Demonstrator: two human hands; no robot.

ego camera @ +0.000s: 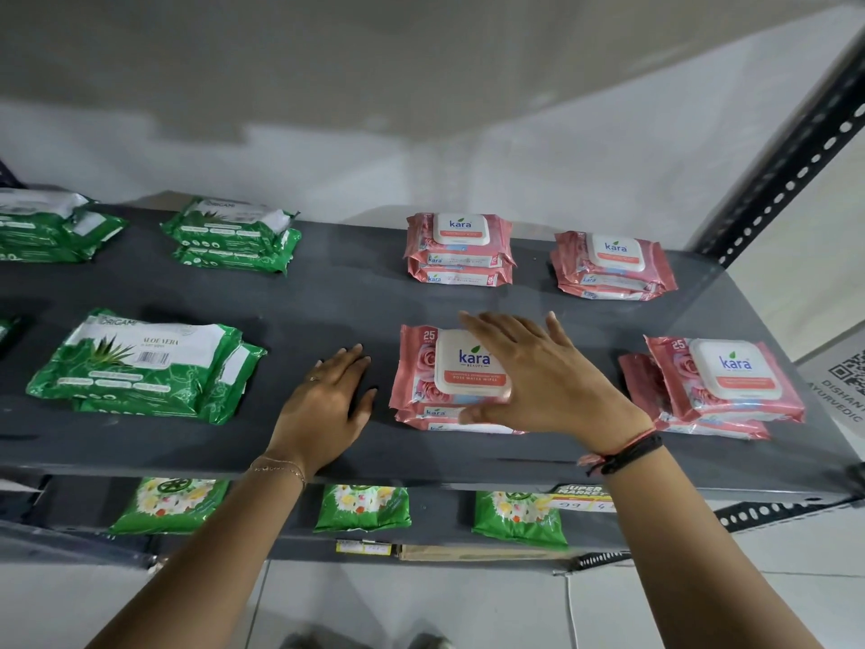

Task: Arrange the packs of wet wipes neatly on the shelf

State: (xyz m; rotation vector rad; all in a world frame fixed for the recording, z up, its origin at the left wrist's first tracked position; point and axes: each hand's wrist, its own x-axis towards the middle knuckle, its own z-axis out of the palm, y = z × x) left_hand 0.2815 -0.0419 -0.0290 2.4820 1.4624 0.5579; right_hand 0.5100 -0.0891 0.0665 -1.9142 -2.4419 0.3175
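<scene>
Pink wet-wipe packs lie in small stacks on the dark grey shelf (327, 292). My right hand (538, 372) rests flat, fingers spread, on the right part of the front middle pink stack (426, 377). My left hand (327, 400) lies flat on the bare shelf just left of that stack, holding nothing. Another pink stack (721, 386) sits at the front right, skewed. Two more pink stacks (461, 248) (613, 264) stand at the back. Green aloe wipe packs lie front left (140, 367), back middle-left (234, 236) and far left (47, 231).
A perforated metal upright (791, 171) frames the shelf at the right. On the lower shelf lie green packets (362, 508) and a price label (580, 498). A white wall backs the shelf. A poster with a QR code (847, 377) hangs at the right.
</scene>
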